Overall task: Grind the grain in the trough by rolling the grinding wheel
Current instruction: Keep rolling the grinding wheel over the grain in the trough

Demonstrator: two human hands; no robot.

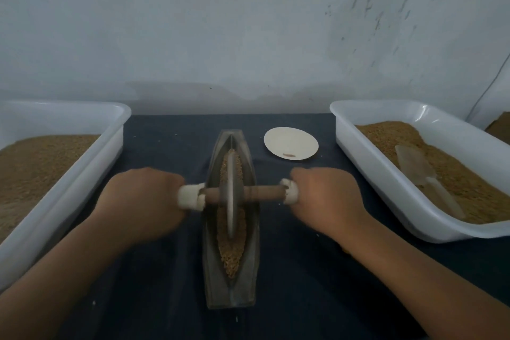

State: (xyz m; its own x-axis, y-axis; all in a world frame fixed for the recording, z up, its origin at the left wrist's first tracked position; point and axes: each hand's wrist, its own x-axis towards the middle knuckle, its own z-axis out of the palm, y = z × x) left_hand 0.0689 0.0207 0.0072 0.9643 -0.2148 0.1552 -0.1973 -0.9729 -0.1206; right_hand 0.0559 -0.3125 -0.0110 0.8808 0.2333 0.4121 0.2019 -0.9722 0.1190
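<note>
Your left hand (143,201) is clenched round the white-wrapped left end of the wooden axle (265,193). Your right hand (325,199) grips the wrapped right end the same way. Both hands are slightly blurred.

Between them the one grinding wheel (231,196) stands upright on its edge, about midway along the boat-shaped trough (249,174). It is bedded in the grain (231,254) that fills the groove near and far of it. The trough lies lengthwise on a dark cloth (303,270), pointing away from you.

Just beyond your right hand sits one small pale plate (289,142) with a brownish speck on it. Two white plastic tubs flank the cloth, the left tub (110,130) and the right tub (386,174), each holding loose brown grain. One clear scoop (419,171) lies on the grain in the right tub.
</note>
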